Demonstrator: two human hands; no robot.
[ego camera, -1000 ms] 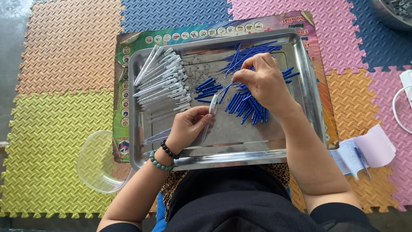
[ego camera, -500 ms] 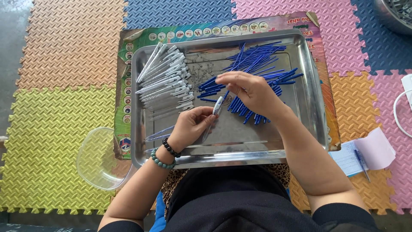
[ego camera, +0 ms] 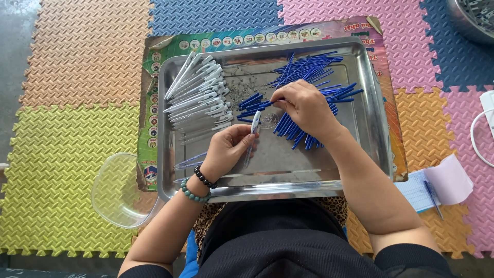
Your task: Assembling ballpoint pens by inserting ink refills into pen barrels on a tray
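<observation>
Seated at a steel tray (ego camera: 378, 128) laid on a printed cardboard sheet (ego camera: 154, 62) over coloured foam floor mats (ego camera: 67, 77); left hand (ego camera: 226, 149) closed round a white pen barrel (ego camera: 254, 123), fingers clamped on its lower half, tip end raised toward the middle of the tray; right hand (ego camera: 303, 105) resting on the heap of blue refills (ego camera: 314, 69), thumb and forefinger pinched together on one blue refill (ego camera: 260, 106) at its near end, the rest of the hand covering part of the heap.

Finished-looking white pens (ego camera: 198, 98) ranked side by side in the tray's left part, well apart from the refills on the right; a few loose pieces near the tray's front left corner, too small to tell; a clear plastic bowl (ego camera: 116, 190) just beside the tray's left front edge; a notepad with a pen (ego camera: 435, 190) off to the right; beaded bracelets (ego camera: 198, 185) on the left wrist.

By judgement, best done so: keep the barrel steady and angled toward the right hand, open end in plain sight; grip the refill close to its leading end so it does not flex; line up both axes before sliding in; lift only one refill clear, so neighbours do not drag along; push straight, without twisting, until seated.
</observation>
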